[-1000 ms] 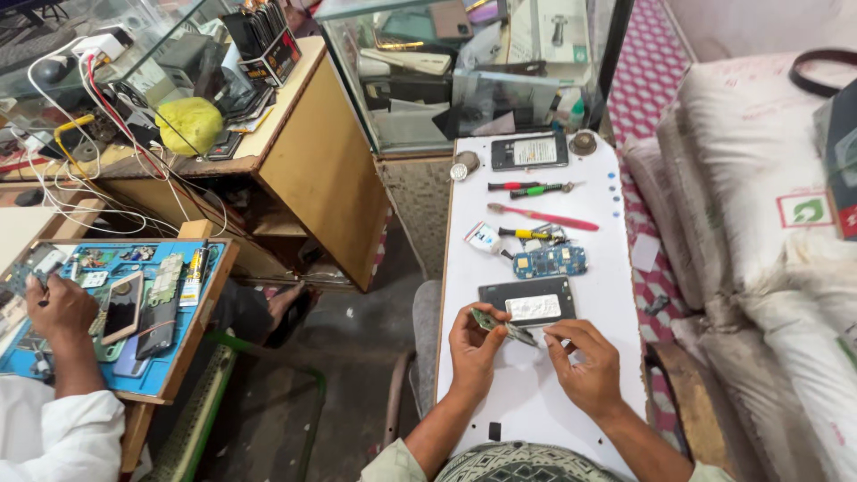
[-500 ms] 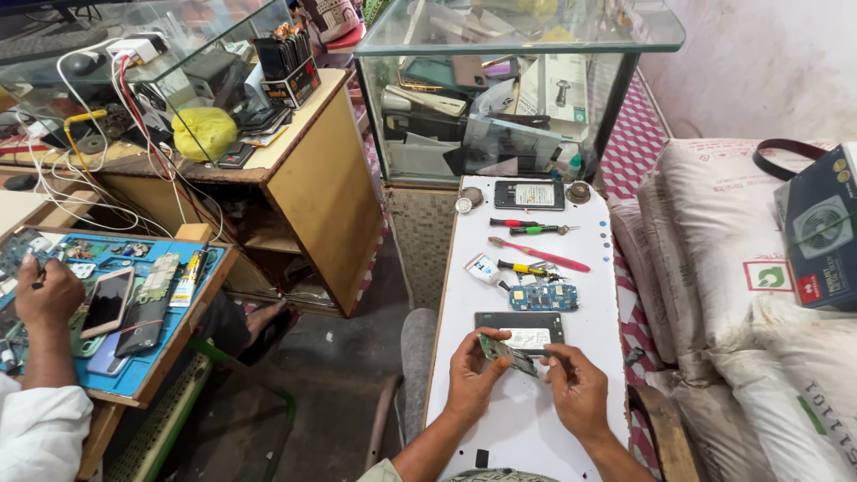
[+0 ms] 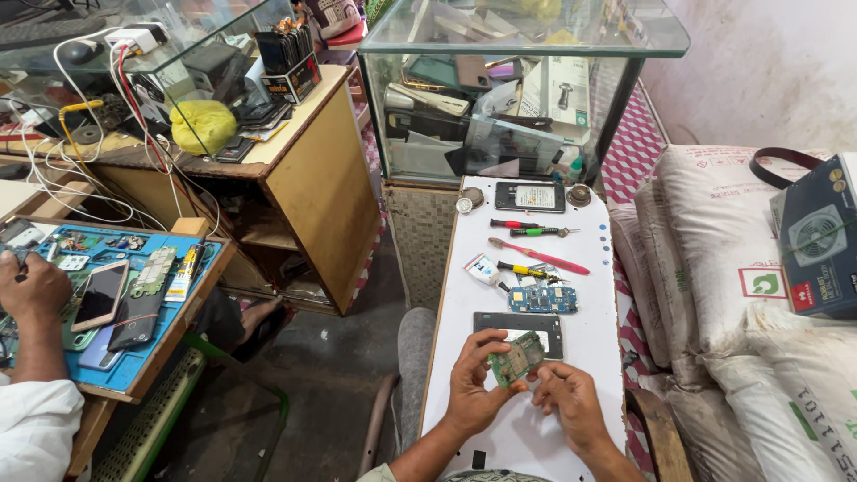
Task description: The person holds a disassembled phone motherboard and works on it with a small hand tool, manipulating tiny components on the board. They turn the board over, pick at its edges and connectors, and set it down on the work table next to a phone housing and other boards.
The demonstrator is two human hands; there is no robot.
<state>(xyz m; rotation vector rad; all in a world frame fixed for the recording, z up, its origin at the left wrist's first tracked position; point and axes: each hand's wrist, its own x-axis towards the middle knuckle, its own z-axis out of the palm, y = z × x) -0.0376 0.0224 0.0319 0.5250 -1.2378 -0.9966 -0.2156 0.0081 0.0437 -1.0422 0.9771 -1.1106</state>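
Step in hand: the person holds a small green circuit board (image 3: pixel 517 357) up off the tabletop (image 3: pixel 589 339) and looks to be working at its right edge, so I judge this the handling of a board taken from an opened phone.
Left hand (image 3: pixel 471 386): its grip is closed on the left side of the circuit board, thumb on top and fingers beneath, the board tilted.
Right hand (image 3: pixel 568 403): fingers are curled together at the board's right edge; whether they pinch the board or a small part I cannot tell.
Where the board is: just above the dark phone shell (image 3: pixel 519 332), near the front of the tabletop.
Next move: it probably calls for a steady, fine pinch, the left hand keeping the board from twisting.
Surface: a narrow white tabletop carrying a blue circuit board (image 3: pixel 542 298), a yellow-handled screwdriver (image 3: pixel 523 269), a pink tool (image 3: pixel 538 256) and a second phone body (image 3: pixel 530 196) at the far end.
Room: a glass display case (image 3: pixel 500 98) stands behind; filled sacks (image 3: pixel 723 259) lie to the right; at the left another person's hand (image 3: pixel 33 287) rests on a blue work mat (image 3: pixel 125 357).
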